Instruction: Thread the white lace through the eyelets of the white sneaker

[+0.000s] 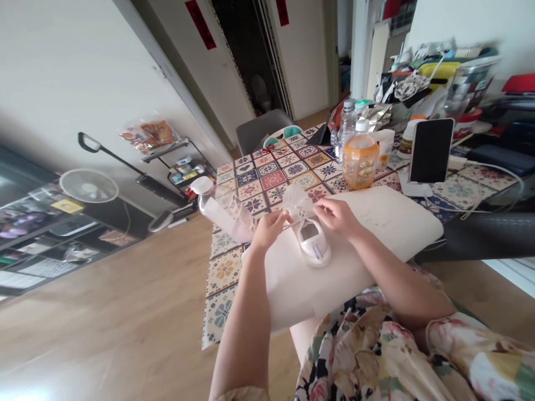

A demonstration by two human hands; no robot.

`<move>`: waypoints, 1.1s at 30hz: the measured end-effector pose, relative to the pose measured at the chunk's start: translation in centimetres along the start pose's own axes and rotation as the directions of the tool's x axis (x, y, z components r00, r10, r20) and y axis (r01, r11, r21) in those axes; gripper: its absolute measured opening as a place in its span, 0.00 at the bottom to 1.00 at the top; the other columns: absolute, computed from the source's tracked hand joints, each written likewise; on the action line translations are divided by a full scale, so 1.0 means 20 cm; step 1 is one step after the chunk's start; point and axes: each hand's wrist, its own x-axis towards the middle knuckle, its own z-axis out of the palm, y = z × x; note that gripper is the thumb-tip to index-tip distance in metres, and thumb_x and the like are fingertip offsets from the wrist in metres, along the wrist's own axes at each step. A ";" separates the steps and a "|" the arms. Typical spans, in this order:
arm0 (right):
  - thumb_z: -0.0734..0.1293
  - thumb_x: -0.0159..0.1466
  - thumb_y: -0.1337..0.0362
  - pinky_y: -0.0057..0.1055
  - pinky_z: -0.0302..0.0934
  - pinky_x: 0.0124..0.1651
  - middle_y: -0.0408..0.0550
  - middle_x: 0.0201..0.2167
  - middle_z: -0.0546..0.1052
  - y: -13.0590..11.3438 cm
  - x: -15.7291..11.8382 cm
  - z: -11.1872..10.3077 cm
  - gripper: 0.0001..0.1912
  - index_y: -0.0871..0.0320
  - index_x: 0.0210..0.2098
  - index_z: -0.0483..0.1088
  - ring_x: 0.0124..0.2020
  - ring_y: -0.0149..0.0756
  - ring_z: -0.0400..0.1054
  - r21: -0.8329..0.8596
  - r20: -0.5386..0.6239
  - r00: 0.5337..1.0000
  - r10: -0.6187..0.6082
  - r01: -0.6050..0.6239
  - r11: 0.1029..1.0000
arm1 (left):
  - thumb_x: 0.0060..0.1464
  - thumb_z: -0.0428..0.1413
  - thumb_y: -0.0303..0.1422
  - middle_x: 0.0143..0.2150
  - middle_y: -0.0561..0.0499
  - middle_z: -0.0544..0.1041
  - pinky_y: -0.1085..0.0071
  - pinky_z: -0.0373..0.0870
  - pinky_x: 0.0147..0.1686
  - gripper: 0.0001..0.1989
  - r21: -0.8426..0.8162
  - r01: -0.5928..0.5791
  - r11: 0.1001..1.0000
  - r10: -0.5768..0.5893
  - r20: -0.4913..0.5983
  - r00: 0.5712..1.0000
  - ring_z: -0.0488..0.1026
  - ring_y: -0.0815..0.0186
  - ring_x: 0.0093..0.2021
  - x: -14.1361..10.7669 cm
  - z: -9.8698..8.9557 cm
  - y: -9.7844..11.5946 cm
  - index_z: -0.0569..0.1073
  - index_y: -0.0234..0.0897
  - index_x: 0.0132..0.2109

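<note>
A small white shoe-like item [314, 249] with an oval opening lies on a pale mat [288, 292]. Just beyond it is a sheer white bow-like piece [297, 203]. My left hand [268, 229] is closed in a pinch at the item's left, on a thin pale strand [291, 225] that runs toward the opening. On the other side, my right hand [337, 217] pinches with thumb and forefinger beside the sheer piece; what lies between those fingertips is too small to make out.
A large clear bottle [223, 211] leans at the table's left edge. Behind the mat stand an orange-wrapped jar [360, 161], a clear water bottle [348, 125] and a phone [432, 150] on a stand with a white cable. Clutter [438, 78] fills the back right.
</note>
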 end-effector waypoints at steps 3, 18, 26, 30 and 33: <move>0.63 0.64 0.57 0.28 0.44 0.28 0.42 0.19 0.66 0.02 0.00 0.00 0.17 0.57 0.21 0.64 0.22 0.30 0.57 -0.144 0.041 0.999 -0.021 0.027 0.989 | 0.53 0.54 0.52 0.15 0.58 0.56 0.72 0.46 0.21 0.25 0.165 0.018 0.986 -0.026 0.046 0.999 0.51 0.73 0.19 -0.01 -0.01 0.02 0.73 0.34 0.23; 0.71 0.55 0.59 0.31 0.60 0.40 0.46 0.31 0.77 0.01 0.03 -0.07 0.08 0.58 0.26 0.76 0.34 0.32 0.68 0.637 0.325 0.934 0.147 -0.331 0.696 | 0.48 0.64 0.46 0.35 0.47 0.75 0.69 0.64 0.37 0.18 -0.493 -0.141 0.858 0.197 0.063 0.978 0.69 0.66 0.36 -0.02 -0.05 0.01 0.73 0.35 0.27; 0.75 0.53 0.53 0.39 0.66 0.48 0.46 0.32 0.81 -0.02 0.04 0.00 0.13 0.56 0.31 0.78 0.38 0.38 0.75 0.688 0.270 0.950 0.158 -0.305 0.658 | 0.47 0.67 0.41 0.29 0.52 0.75 0.71 0.67 0.39 0.13 -0.687 -0.163 0.708 0.195 -0.032 0.980 0.72 0.69 0.32 -0.01 0.11 0.04 0.76 0.37 0.30; 0.73 0.56 0.56 0.37 0.67 0.47 0.46 0.34 0.80 -0.02 0.05 0.05 0.11 0.55 0.35 0.79 0.39 0.38 0.74 0.566 0.156 0.977 0.147 -0.210 0.797 | 0.42 0.69 0.39 0.30 0.53 0.75 0.74 0.68 0.33 0.12 -0.662 -0.173 0.730 0.159 -0.082 0.984 0.71 0.71 0.30 0.00 0.18 0.05 0.77 0.38 0.30; 0.71 0.58 0.60 0.37 0.67 0.48 0.48 0.35 0.79 -0.02 0.06 0.08 0.07 0.56 0.35 0.78 0.41 0.38 0.73 0.405 0.037 0.999 0.026 -0.039 0.914 | 0.40 0.70 0.39 0.30 0.52 0.75 0.75 0.69 0.30 0.13 -0.616 -0.183 0.766 0.150 -0.105 0.983 0.71 0.71 0.29 0.01 0.20 0.04 0.78 0.37 0.30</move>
